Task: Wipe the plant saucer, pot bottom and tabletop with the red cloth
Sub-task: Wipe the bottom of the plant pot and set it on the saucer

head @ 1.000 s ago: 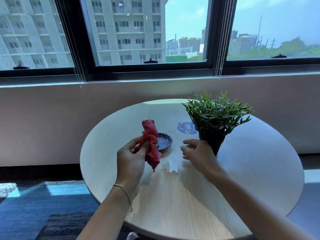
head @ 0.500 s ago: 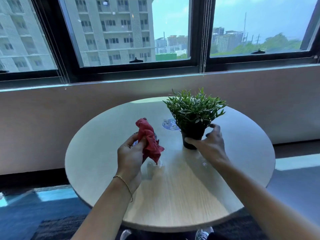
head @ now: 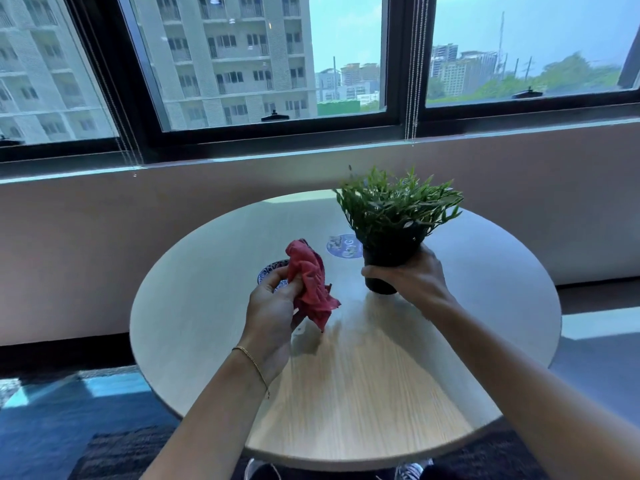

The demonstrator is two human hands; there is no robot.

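Observation:
My left hand holds the crumpled red cloth upright above the round pale wood table. Behind the cloth and my fingers, a blue patterned saucer sits on the table, mostly hidden. My right hand is wrapped around the black pot of a green leafy plant. The pot tilts slightly and its base looks just off the tabletop. A small wet patch glistens on the table below the cloth.
A round blue sticker lies on the table behind the pot. A low wall and large windows stand beyond the table's far edge. My shoes show under the near edge, on dark carpet.
My right hand went from the table to the pot, closed around it, and tipped it up. My left hand kept hold of the cloth, which stays above the table.

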